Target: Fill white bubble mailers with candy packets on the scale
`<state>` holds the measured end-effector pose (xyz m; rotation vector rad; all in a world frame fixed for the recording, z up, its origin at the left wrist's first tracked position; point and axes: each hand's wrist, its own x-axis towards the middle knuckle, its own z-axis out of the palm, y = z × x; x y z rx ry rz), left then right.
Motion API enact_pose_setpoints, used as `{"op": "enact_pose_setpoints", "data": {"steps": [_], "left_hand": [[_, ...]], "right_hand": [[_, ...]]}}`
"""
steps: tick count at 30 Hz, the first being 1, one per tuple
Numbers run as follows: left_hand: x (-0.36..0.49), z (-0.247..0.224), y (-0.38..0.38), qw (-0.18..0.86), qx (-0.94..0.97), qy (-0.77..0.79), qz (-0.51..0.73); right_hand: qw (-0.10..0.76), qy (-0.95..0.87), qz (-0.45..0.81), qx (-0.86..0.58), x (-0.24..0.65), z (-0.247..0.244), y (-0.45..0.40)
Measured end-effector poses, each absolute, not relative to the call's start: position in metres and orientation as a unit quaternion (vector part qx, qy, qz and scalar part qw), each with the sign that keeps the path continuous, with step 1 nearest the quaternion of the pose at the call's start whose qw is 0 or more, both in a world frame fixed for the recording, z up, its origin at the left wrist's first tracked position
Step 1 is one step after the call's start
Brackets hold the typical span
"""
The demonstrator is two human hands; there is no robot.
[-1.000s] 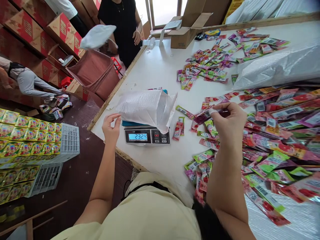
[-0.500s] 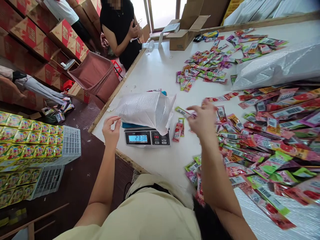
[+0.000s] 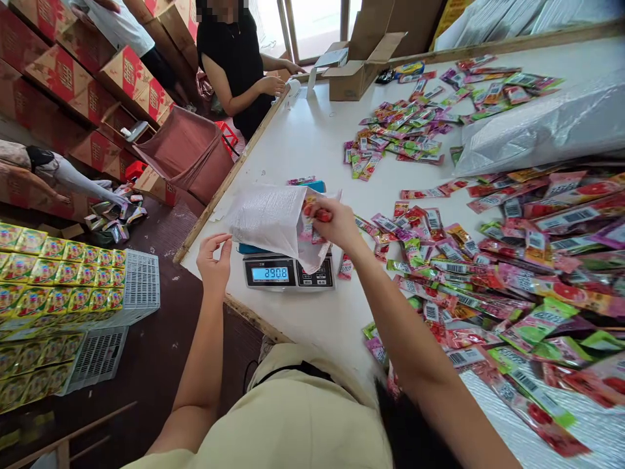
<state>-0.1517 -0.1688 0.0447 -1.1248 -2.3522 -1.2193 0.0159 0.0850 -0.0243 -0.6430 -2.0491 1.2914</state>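
Observation:
A white padded mailer bag point(image 3: 263, 215) lies on a digital scale point(image 3: 290, 272), its mouth facing right. The scale's lit display point(image 3: 271, 273) appears to read 2908. At that mouth, my right hand point(image 3: 336, 225) is closed on a small red and pink snack packet point(image 3: 308, 218), partly inside the bag; whether it grips more than one is hidden. My left hand point(image 3: 215, 257) stands by the bag's closed end at the table edge, fingers loosely curled and thumb apart, with nothing visible in it. Many loose snack packets point(image 3: 469, 267) are spread right of the scale.
Behind are another packet pile point(image 3: 405, 124), a clear plastic-wrapped bundle point(image 3: 541, 130) and an open carton point(image 3: 349, 78). A co-worker in black point(image 3: 234, 65) stands at the table's far left edge. Crates of yellow boxes point(image 3: 141, 280) and a red-brown cloth bin point(image 3: 193, 153) stand left.
My right hand has moved left from the loose packets to the bag's mouth, now holding a packet. The display number has risen. The co-worker's hands have lowered to the table edge.

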Motion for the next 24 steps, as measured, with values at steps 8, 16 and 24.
{"op": "enact_pose_setpoints", "data": {"steps": [8, 16, 24], "left_hand": [[-0.143, 0.046, -0.150, 0.117, -0.414, -0.796, -0.425], [-0.149, 0.049, -0.171, 0.135, -0.393, -0.805, -0.424], [-0.141, 0.043, -0.154, 0.110, -0.411, -0.800, -0.423]], "right_hand": [[0.317, -0.774, 0.492, -0.243, 0.024, -0.019, 0.065], [0.311, -0.747, 0.525, -0.264, 0.044, -0.011, 0.077], [0.277, -0.781, 0.511, -0.229, 0.032, -0.009, 0.065]]}}
